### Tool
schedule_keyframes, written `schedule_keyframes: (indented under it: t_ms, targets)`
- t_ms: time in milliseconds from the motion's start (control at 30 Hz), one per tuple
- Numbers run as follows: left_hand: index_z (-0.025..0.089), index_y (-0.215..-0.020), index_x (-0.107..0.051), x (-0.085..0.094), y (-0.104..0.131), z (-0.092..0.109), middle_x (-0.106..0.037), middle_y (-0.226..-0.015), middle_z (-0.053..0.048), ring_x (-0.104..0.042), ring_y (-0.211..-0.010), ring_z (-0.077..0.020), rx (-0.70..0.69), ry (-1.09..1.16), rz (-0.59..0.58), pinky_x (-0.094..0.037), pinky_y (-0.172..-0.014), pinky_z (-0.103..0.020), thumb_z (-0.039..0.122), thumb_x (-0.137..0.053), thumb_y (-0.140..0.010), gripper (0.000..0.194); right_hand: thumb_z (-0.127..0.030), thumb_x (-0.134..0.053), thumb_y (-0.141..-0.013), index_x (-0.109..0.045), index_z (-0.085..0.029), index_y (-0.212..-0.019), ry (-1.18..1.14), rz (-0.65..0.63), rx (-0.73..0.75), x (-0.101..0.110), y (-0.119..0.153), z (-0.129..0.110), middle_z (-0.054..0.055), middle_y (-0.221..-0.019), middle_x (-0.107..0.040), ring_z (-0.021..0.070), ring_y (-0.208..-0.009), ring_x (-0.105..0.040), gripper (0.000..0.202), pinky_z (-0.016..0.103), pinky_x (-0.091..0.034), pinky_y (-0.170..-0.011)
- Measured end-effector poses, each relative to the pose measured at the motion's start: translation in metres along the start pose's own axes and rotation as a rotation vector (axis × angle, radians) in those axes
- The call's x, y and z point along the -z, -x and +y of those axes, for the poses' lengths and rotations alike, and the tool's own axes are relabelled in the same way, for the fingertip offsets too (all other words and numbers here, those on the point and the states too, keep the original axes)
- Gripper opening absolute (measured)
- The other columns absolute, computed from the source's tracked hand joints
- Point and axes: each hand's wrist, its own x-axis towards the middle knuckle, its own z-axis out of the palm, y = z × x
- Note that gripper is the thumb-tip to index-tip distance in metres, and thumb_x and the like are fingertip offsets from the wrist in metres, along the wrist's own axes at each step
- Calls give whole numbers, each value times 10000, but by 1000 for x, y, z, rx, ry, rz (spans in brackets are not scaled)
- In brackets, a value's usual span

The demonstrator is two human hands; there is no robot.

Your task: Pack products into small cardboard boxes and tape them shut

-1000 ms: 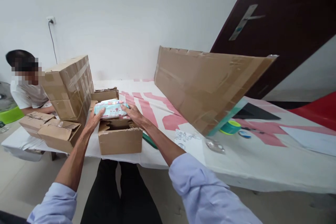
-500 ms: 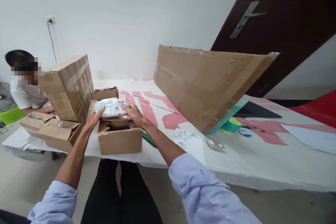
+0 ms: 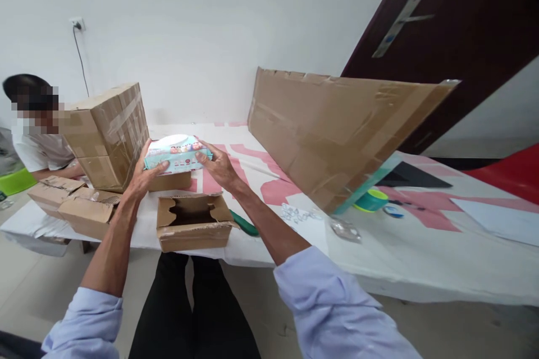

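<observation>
Between my two hands is a light teal pack of wet wipes (image 3: 179, 156) with a white lid on top and small printed pictures. My left hand (image 3: 144, 171) grips its left end, thumb on the front face. At the right end my right hand (image 3: 218, 165) holds it the same way. Below the pack, near the table's front edge, stands an opened cardboard box (image 3: 193, 235) with a dark inside and cut-out edges. Behind it another cardboard box (image 3: 170, 181) is partly covered by the pack.
Taped cartons (image 3: 112, 140) are stacked at left, with smaller boxes (image 3: 86, 210) before them. A person (image 3: 40, 148) sits beyond. A large cardboard sheet (image 3: 337, 134) leans on the cloth-covered table (image 3: 400, 258). Tape (image 3: 371, 201) and a clear plastic packet (image 3: 345, 230) lie right.
Both hands have raised the wet wipes pack away from the open box and tipped it, so more of its lid shows. The box's opening is now more visible.
</observation>
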Motion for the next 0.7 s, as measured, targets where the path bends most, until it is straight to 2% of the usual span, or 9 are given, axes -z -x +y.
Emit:
schedule_keyframes:
  t_ms: [100,167,267,333,433,533,700]
  targets:
    - [325,-1628,-405,2,-1,2,-630,-1521,-92,-609,-1394,-366,-66,33,42,-482,-1210,-535,570,-887,-756,1026,-669,-729,-875,-522,-256,-1587,72,-77,17,16,11,5,121,-1656,-487,338,-1496,-480,848,524,-463,-1191]
    - [344,-1634,-391,4,0,-2,-614,-1543,-84,-600,-1408,-355,-85,21,92,-469,-1223,-523,559,-886,-765,1023,-654,-769,-842,-489,-266,-1607,146,-130,-87,30,25,17,155,-1674,-454,365,-1509,-463,902,581,-452,-1179]
    - [341,-1624,-411,9,0,-15,-606,-1547,-78,-575,-1434,-351,-70,-30,172,-449,-1236,-509,558,-880,-770,998,-612,-844,-763,-553,-193,-1553,201,-250,-330,45,52,39,219,-1556,-575,390,-1417,-560,940,584,-487,-1133]
    - [309,-1603,-452,11,2,-28,-602,-1546,-88,-558,-1444,-365,-44,-76,201,-444,-1237,-498,553,-890,-755,985,-577,-845,-756,-648,-132,-1440,166,-322,-437,48,70,48,212,-1408,-686,371,-1284,-656,839,522,-539,-1075]
    - [245,-1581,-489,13,8,-52,-578,-1568,-110,-532,-1453,-388,8,-141,161,-439,-1233,-480,521,-912,-725,994,-547,-789,-788,-730,-115,-1233,116,-284,-456,43,91,47,145,-1196,-760,321,-1087,-718,623,436,-590,-933]
    - [216,-1568,-504,14,16,-80,-569,-1574,-121,-523,-1455,-391,69,-159,118,-429,-1231,-486,489,-920,-697,1003,-484,-768,-777,-727,-146,-1106,105,-232,-431,39,104,35,73,-1018,-746,258,-924,-703,473,358,-575,-787]
    - [225,-1545,-538,16,24,-128,-608,-1522,-120,-568,-1406,-384,166,-143,120,-431,-1212,-510,462,-909,-693,959,-374,-713,-779,-698,-193,-1003,152,-184,-378,42,117,15,14,-916,-688,191,-840,-633,288,300,-511,-764]
